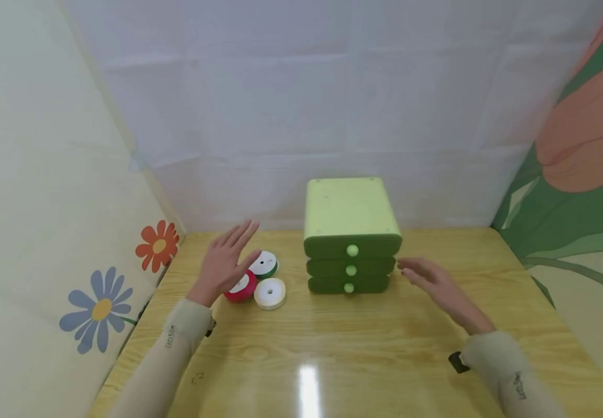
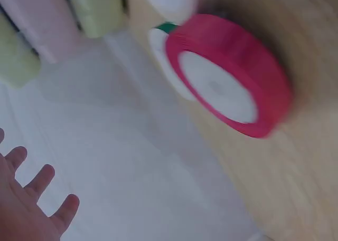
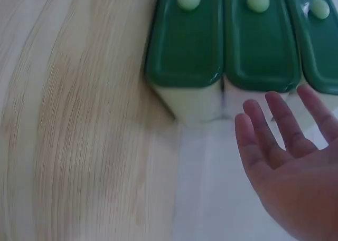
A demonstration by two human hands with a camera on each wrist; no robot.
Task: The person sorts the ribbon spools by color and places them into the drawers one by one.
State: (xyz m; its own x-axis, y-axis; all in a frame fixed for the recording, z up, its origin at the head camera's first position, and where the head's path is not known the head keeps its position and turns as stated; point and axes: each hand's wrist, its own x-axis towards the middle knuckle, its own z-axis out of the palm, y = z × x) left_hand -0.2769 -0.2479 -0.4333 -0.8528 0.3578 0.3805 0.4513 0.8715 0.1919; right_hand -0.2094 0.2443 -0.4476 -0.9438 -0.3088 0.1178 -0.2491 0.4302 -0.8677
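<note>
My left hand [image 1: 224, 264], fingers extended, hovers over the left part of the table above a group of ribbon spools. A red ribbon spool [image 1: 242, 288] lies partly under it in the head view. Behind that is a green ribbon spool [image 1: 264, 264] with a white face, and a cream ribbon spool [image 1: 270, 294] sits in front. To the right stands a small green drawer cabinet [image 1: 352, 209] with three dark green drawers, each with a round light knob [image 1: 352, 250]. My right hand [image 1: 440, 290] is beside the cabinet's right side, holding nothing, its fingers spread in the right wrist view.
The wooden table [image 1: 259, 360] ends at a white cloth backdrop [image 1: 280, 116] behind the cabinet. A panel with painted flowers [image 1: 101, 309] rises on the left, and another with large painted petals [image 1: 589, 128] stands on the right.
</note>
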